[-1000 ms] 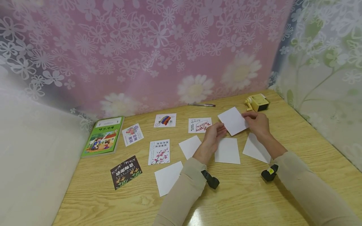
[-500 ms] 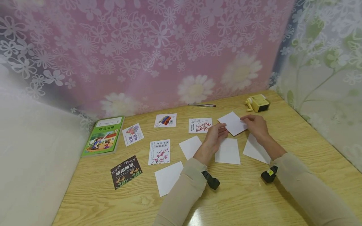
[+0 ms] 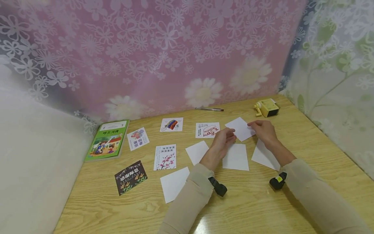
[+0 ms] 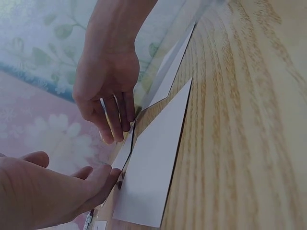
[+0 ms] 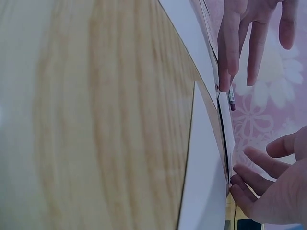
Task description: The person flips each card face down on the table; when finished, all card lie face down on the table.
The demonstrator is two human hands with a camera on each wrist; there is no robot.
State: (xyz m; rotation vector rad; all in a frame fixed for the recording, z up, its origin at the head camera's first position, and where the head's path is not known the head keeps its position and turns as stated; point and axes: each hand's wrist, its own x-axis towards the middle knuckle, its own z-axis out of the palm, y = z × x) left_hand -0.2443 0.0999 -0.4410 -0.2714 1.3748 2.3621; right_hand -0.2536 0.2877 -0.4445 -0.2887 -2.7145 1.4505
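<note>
Both hands settle a blank card at the end of the top row

Now the blank white card (image 3: 240, 128) lies nearly flat on the wooden table (image 3: 251, 204), just right of the red-lettered card (image 3: 207, 129) and in line with it. The right hand (image 3: 263, 129) rests straight fingers on the card's right edge, and the left hand (image 3: 224, 139) has loosely extended fingertips at its lower left corner; neither seems to pinch it, though the wrist views are too steep to be sure. Holding it from two opposite sides like this likely keeps it square with the row while it is laid down.

Printed cards lie face up on the left, among them the plum-blossom card (image 3: 165, 157) and the black card (image 3: 130, 177); blank ones (image 3: 235, 157) lie nearer the person. A green book (image 3: 107, 144), a pen (image 3: 209, 109) and a yellow sharpener (image 3: 267, 108) sit at the margins.

A second ago the card was lifted and tilted between the hands; it has since come down to the table, and the fingers have relaxed
</note>
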